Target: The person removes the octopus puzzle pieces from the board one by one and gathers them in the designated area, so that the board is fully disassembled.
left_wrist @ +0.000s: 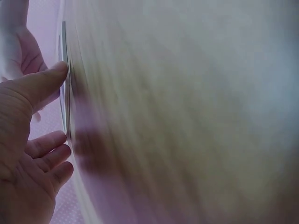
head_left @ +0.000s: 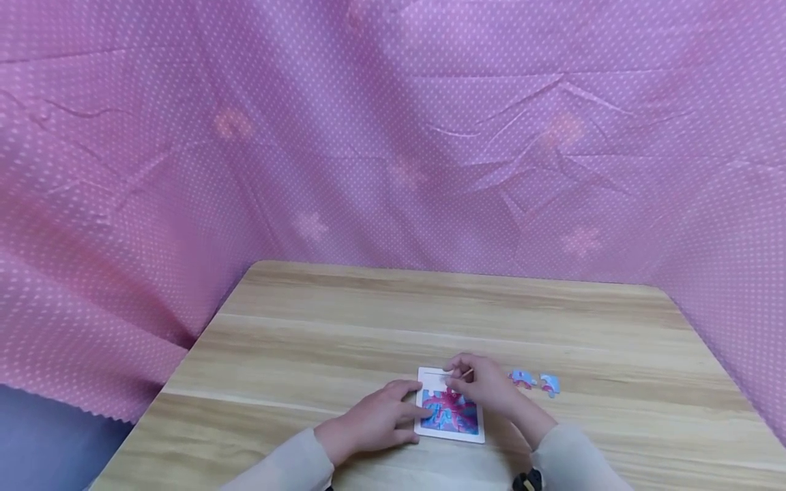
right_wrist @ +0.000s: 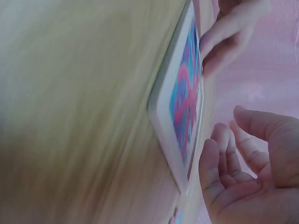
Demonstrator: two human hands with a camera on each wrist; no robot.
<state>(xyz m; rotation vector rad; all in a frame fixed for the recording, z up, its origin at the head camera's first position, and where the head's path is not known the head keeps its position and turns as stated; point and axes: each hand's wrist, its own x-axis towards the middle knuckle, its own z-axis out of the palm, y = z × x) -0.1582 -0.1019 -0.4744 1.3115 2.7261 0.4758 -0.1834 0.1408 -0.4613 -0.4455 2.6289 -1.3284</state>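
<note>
A small jigsaw puzzle in a white tray (head_left: pixel 451 438) lies on the table, its pink and blue picture (right_wrist: pixel 187 98) filling the lower part. My left hand (head_left: pixel 382 417) rests at the tray's left side, fingers extended, with a fingertip over the picture. In the left wrist view the left thumb (left_wrist: pixel 49 77) touches the tray's thin edge. My right hand (head_left: pixel 482 385) hovers over the tray's upper right, fingers loosely bent. From the right wrist view, that hand (right_wrist: pixel 257 172) shows a gap between thumb and fingers, and I see no piece there.
Two loose groups of puzzle pieces, one nearer (head_left: pixel 522 378) and one farther right (head_left: pixel 550 384), lie right of the tray on the wooden table (head_left: pixel 307 327). A pink dotted cloth (head_left: pixel 393 136) hangs behind the table and along its sides.
</note>
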